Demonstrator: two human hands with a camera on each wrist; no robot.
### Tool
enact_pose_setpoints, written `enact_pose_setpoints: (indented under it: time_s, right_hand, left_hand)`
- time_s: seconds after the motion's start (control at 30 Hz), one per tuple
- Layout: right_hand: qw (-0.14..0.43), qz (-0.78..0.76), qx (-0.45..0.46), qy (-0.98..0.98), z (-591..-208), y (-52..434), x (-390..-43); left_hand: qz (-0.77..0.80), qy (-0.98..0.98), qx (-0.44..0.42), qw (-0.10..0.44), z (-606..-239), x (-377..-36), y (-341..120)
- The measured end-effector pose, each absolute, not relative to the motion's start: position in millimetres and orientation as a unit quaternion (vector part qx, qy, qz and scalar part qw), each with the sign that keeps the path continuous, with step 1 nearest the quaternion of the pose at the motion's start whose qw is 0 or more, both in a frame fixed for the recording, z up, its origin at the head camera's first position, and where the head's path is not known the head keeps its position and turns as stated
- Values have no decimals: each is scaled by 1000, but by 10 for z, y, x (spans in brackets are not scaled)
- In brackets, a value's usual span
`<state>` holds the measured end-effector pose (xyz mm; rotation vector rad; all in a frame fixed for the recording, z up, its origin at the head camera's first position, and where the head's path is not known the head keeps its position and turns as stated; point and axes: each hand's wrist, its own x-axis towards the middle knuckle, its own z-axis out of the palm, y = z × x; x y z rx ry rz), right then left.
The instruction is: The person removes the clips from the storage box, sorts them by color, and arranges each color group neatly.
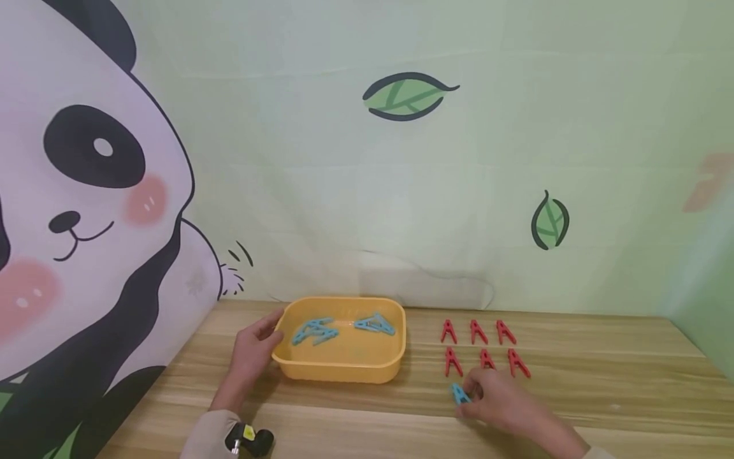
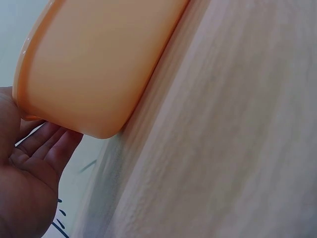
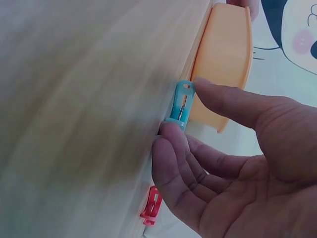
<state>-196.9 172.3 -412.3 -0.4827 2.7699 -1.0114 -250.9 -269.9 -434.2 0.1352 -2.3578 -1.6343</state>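
A yellow plastic basin (image 1: 338, 373) stands on the wooden table with several blue clothespins (image 1: 375, 324) inside. My left hand (image 1: 254, 347) holds its left end, thumb at the rim and fingers against the outer wall; the left wrist view shows this hand (image 2: 32, 168) at the basin's corner (image 2: 94, 74). To the right of the basin, my right hand (image 1: 504, 405) pinches a blue clothespin (image 1: 460, 394) at the tabletop. In the right wrist view the thumb is at one end of this clothespin (image 3: 182, 101) and fingertips are at the other.
Two rows of red clothespins (image 1: 453, 362) lie just beyond my right hand, each in an A shape. Behind the table hangs a pale green backdrop (image 1: 287, 191) with a panda and leaves. A small black device (image 1: 250, 440) sits on my left wrist.
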Motion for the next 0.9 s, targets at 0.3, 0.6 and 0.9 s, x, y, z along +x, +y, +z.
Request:
enact_pose_setpoints:
  time_s: [0.3, 0.6, 0.9]
  right_hand:
    - [66, -332, -114, 934, -4136, 1634, -1962]
    - [59, -319, -102, 940, -4122, 1602, -1962]
    - [46, -306, -105, 945, -4074, 1595, -1979]
  left_hand:
    - [-564, -815, 52, 126, -4339, -2499, -2699]
    - [-562, -816, 49, 128, -4351, -2507, -2717]
    - [-564, -815, 50, 125, -4346, -2497, -2707]
